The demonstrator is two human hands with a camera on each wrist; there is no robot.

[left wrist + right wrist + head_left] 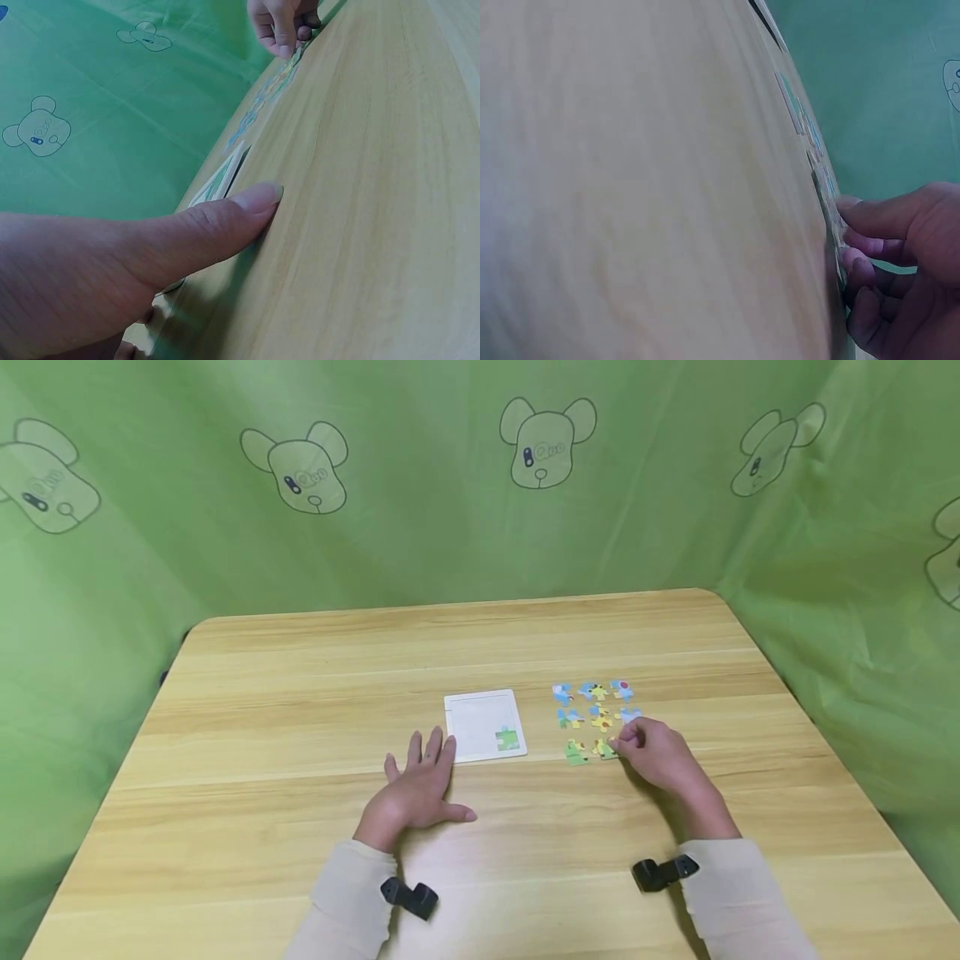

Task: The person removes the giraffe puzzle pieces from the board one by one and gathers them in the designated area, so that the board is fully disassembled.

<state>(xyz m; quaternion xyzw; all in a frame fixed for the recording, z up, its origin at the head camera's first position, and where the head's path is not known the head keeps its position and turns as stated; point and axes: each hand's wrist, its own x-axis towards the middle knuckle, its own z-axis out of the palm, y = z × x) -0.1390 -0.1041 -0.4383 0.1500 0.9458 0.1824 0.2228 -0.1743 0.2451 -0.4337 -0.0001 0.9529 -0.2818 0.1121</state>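
Note:
A white square puzzle tray (482, 763) lies on the table, with one green puzzle piece (507, 740) in its lower right corner. My left hand (415, 795) rests flat with fingers spread, its fingertips at the tray's lower left corner. The left wrist view shows that thumb (225, 217) stretched out in front of the tray. To the right of the tray, several loose puzzle pieces (600, 720) lie in rows. At the front row my right hand (660, 756) pinches the edge of a green and yellow puzzle piece (604, 749); its curled fingers (866, 270) partly hide the piece.
The wooden table (300, 693) extends around the tray and pieces. A green curtain (420, 543) with bear-head drawings hangs behind and at both sides. Each sleeve carries a black wrist device, one of them near the right forearm (663, 872).

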